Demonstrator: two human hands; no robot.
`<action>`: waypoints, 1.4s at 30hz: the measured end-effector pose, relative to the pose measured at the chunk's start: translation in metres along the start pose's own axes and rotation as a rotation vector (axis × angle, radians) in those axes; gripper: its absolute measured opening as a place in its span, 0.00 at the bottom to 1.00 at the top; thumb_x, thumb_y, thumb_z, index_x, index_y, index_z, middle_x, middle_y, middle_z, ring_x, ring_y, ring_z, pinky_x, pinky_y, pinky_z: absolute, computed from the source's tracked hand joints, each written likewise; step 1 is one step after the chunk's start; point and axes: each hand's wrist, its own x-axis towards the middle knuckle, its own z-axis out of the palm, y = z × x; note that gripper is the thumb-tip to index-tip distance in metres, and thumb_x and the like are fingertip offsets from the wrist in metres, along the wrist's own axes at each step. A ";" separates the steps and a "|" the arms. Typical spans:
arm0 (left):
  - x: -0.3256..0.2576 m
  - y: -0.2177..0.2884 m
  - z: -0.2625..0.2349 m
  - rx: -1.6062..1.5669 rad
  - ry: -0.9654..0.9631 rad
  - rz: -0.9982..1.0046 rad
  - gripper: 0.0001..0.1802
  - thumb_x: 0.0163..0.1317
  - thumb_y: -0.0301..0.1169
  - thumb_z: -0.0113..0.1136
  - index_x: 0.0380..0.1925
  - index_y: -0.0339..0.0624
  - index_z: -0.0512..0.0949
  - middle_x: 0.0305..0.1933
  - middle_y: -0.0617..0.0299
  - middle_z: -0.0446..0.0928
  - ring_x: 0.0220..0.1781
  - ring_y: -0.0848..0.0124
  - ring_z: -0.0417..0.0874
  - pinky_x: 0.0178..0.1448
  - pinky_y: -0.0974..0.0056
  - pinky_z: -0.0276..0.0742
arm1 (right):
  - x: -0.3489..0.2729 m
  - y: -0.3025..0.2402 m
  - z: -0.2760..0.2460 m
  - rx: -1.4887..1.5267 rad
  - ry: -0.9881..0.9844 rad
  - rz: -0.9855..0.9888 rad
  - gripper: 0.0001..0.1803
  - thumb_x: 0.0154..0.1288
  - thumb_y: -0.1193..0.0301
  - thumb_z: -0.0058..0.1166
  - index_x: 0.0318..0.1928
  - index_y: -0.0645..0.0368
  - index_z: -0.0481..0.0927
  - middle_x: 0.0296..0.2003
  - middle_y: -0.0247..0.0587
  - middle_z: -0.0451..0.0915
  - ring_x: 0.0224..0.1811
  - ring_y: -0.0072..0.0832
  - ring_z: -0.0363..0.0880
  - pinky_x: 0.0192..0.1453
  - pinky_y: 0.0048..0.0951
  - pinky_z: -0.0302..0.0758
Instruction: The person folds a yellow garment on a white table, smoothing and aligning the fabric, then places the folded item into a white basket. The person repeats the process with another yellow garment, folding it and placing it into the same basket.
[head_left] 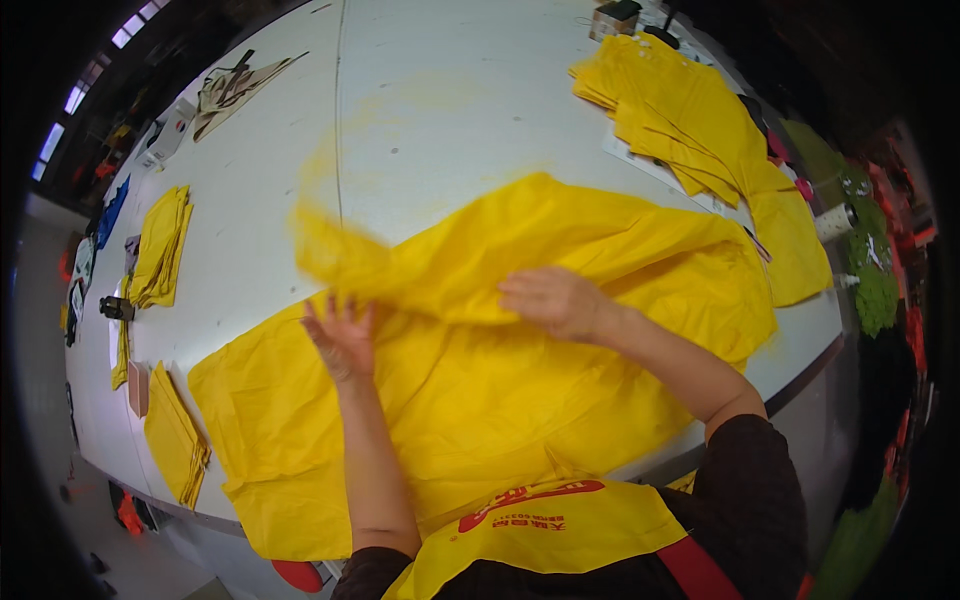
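A large, creased yellow cloth (480, 400) spreads over the near part of the table and hangs past its front edge. Its upper layer is lifted in a loose fold, and the far left end of that fold is blurred by motion. My left hand (343, 340) is open, fingers spread, just below the blurred end, with nothing in it. Over the middle of the fold, my right hand (556, 303) lies with its fingers stretched to the left against the cloth. Its thumb is hidden, and the fingertips are slightly blurred.
On the white table (440, 120), a tall stack of folded yellow cloths (670, 110) stands far right. Smaller folded yellow cloths (160, 245) and a yellow bundle (175, 435) lie left. A beige cloth (235, 95) rests far left. A thread cone (836, 222) stands at the right edge.
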 end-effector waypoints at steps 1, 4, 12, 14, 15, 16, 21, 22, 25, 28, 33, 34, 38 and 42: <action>-0.006 0.007 -0.003 0.163 0.006 0.030 0.36 0.61 0.38 0.55 0.66 0.50 0.50 0.68 0.58 0.51 0.62 0.59 0.64 0.58 0.50 0.69 | -0.013 -0.015 -0.006 0.006 -0.054 0.044 0.18 0.52 0.74 0.52 0.47 0.56 0.76 0.48 0.44 0.75 0.52 0.40 0.73 0.53 0.40 0.70; -0.032 0.022 -0.017 0.545 0.002 0.067 0.36 0.60 0.32 0.55 0.66 0.47 0.50 0.69 0.59 0.49 0.63 0.60 0.62 0.55 0.54 0.72 | -0.059 -0.030 -0.026 -0.030 -0.137 0.195 0.22 0.50 0.74 0.53 0.49 0.56 0.75 0.54 0.46 0.71 0.59 0.41 0.67 0.60 0.46 0.63; -0.001 0.052 -0.046 1.034 -0.043 0.178 0.42 0.54 0.21 0.49 0.69 0.49 0.44 0.71 0.57 0.47 0.69 0.62 0.55 0.55 0.62 0.71 | -0.171 0.070 -0.127 -0.861 -0.229 0.798 0.30 0.47 0.82 0.49 0.55 0.55 0.70 0.55 0.45 0.70 0.61 0.40 0.63 0.62 0.48 0.58; 0.046 0.062 -0.079 1.041 -0.107 0.150 0.33 0.55 0.24 0.52 0.64 0.45 0.58 0.70 0.56 0.52 0.70 0.61 0.56 0.55 0.63 0.70 | -0.188 0.093 -0.123 -0.799 -0.338 0.793 0.23 0.50 0.80 0.48 0.51 0.56 0.71 0.48 0.42 0.75 0.54 0.39 0.68 0.58 0.45 0.62; 0.052 0.063 -0.062 1.114 -0.178 0.048 0.29 0.55 0.25 0.53 0.59 0.44 0.63 0.68 0.55 0.55 0.69 0.62 0.58 0.55 0.63 0.69 | -0.193 0.099 -0.120 -0.770 -0.399 0.804 0.20 0.52 0.79 0.48 0.48 0.56 0.72 0.44 0.40 0.77 0.51 0.38 0.71 0.56 0.44 0.63; 0.057 0.064 -0.044 1.184 -0.250 -0.055 0.24 0.55 0.26 0.54 0.54 0.42 0.67 0.67 0.55 0.59 0.68 0.62 0.60 0.55 0.64 0.69 | -0.200 0.104 -0.118 -0.793 -0.378 0.777 0.18 0.52 0.78 0.48 0.46 0.56 0.73 0.41 0.40 0.78 0.47 0.39 0.72 0.54 0.43 0.65; 0.057 0.060 0.000 1.250 -0.568 0.059 0.06 0.56 0.27 0.57 0.31 0.40 0.72 0.51 0.62 0.73 0.54 0.72 0.71 0.52 0.68 0.68 | -0.202 0.119 -0.111 -0.736 -0.278 0.778 0.14 0.52 0.77 0.47 0.41 0.56 0.76 0.34 0.43 0.80 0.38 0.41 0.76 0.43 0.39 0.71; 0.053 0.058 0.008 1.224 -0.586 0.067 0.05 0.56 0.27 0.56 0.31 0.41 0.71 0.48 0.63 0.73 0.51 0.74 0.71 0.51 0.69 0.68 | -0.199 0.118 -0.111 -0.724 -0.279 0.813 0.14 0.53 0.77 0.47 0.42 0.57 0.76 0.34 0.44 0.80 0.38 0.42 0.76 0.42 0.40 0.72; 0.040 0.075 0.025 1.060 -0.594 0.010 0.04 0.58 0.26 0.54 0.29 0.43 0.68 0.37 0.69 0.71 0.43 0.79 0.69 0.46 0.73 0.67 | -0.178 0.101 -0.115 -0.666 -0.268 0.916 0.15 0.53 0.79 0.46 0.43 0.58 0.76 0.35 0.46 0.80 0.38 0.43 0.77 0.42 0.40 0.73; 0.036 0.096 0.035 1.090 -0.504 0.334 0.05 0.61 0.27 0.54 0.29 0.46 0.68 0.27 0.74 0.64 0.29 0.84 0.61 0.33 0.77 0.59 | -0.183 0.100 -0.117 -0.633 -0.268 1.001 0.18 0.53 0.81 0.46 0.46 0.59 0.74 0.37 0.47 0.80 0.40 0.44 0.76 0.44 0.40 0.73; 0.019 0.131 -0.005 1.599 0.036 0.605 0.15 0.59 0.40 0.60 0.33 0.38 0.74 0.24 0.67 0.70 0.26 0.78 0.69 0.30 0.72 0.66 | -0.238 0.128 -0.092 -0.672 -0.241 0.827 0.28 0.45 0.76 0.60 0.51 0.60 0.70 0.43 0.51 0.76 0.49 0.46 0.72 0.48 0.40 0.71; 0.018 0.121 -0.040 1.894 0.148 0.498 0.19 0.57 0.43 0.61 0.35 0.36 0.74 0.25 0.64 0.72 0.27 0.76 0.72 0.31 0.70 0.68 | -0.241 0.132 -0.091 -0.676 -0.246 0.794 0.27 0.47 0.76 0.59 0.51 0.61 0.69 0.45 0.50 0.75 0.51 0.45 0.71 0.51 0.40 0.70; -0.022 0.097 -0.090 1.349 0.408 0.123 0.26 0.53 0.48 0.64 0.38 0.34 0.75 0.26 0.62 0.74 0.30 0.73 0.76 0.32 0.67 0.71 | -0.191 0.104 -0.094 -0.749 -0.526 0.976 0.25 0.53 0.76 0.51 0.54 0.61 0.68 0.52 0.49 0.72 0.57 0.43 0.67 0.59 0.41 0.64; -0.071 0.087 -0.100 1.178 0.462 -0.070 0.23 0.53 0.44 0.65 0.39 0.35 0.74 0.27 0.61 0.74 0.30 0.75 0.76 0.29 0.71 0.73 | -0.125 0.060 -0.080 -0.592 -0.531 0.950 0.23 0.59 0.71 0.48 0.56 0.60 0.68 0.56 0.51 0.69 0.61 0.45 0.64 0.62 0.44 0.61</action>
